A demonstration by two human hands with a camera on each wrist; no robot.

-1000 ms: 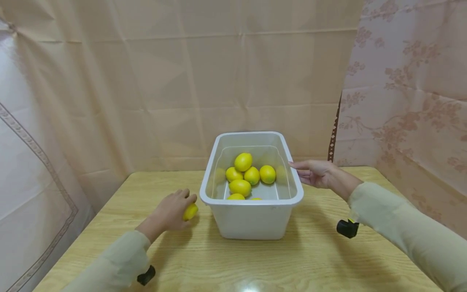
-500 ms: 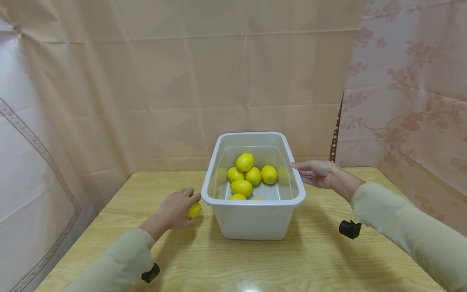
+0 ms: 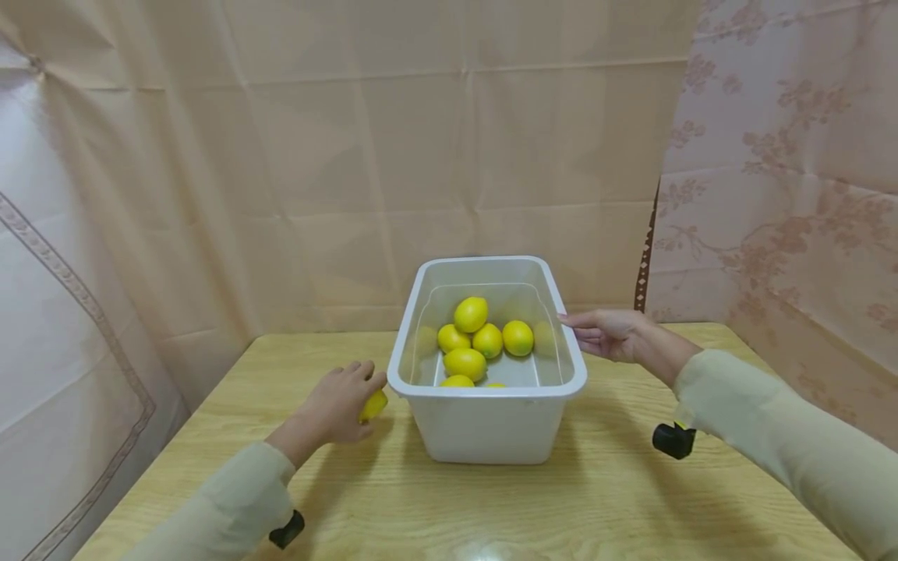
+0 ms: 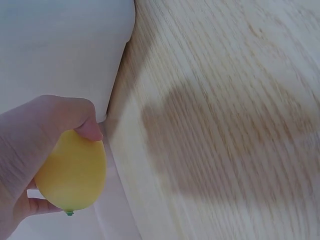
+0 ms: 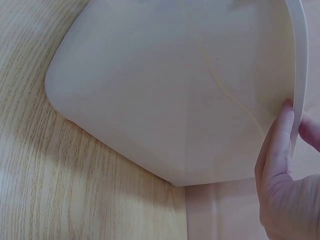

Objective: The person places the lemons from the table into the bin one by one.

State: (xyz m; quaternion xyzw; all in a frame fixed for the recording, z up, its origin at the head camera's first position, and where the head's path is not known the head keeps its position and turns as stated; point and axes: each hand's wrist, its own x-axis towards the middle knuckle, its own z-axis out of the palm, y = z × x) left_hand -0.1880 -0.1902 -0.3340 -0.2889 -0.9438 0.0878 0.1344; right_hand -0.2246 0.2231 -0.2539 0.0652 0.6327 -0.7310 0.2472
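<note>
A white plastic tub [image 3: 487,425] stands on the wooden table with several yellow lemons [image 3: 465,364] inside it. Left of the tub, my left hand [image 3: 340,405] grips a single lemon [image 4: 72,172] between thumb and fingers, above the tabletop. In the left wrist view the green stem end of that lemon points down, and the tub's outer wall is close by. My right hand [image 3: 606,333] pinches the tub's right rim, thumb on one side and fingers against the outer wall [image 5: 150,100] in the right wrist view.
The wooden table [image 3: 449,514] reaches back to a beige cloth backdrop [image 3: 351,156]. Patterned curtains [image 3: 793,195] hang at the right, with a pale cloth [image 3: 63,351] at the left. A black wrist camera [image 3: 673,440] hangs under each sleeve.
My left hand, with the lemon in its grip, has shifted very slightly right toward the tub. The right hand keeps its hold on the rim, and the lemons in the tub lie as before.
</note>
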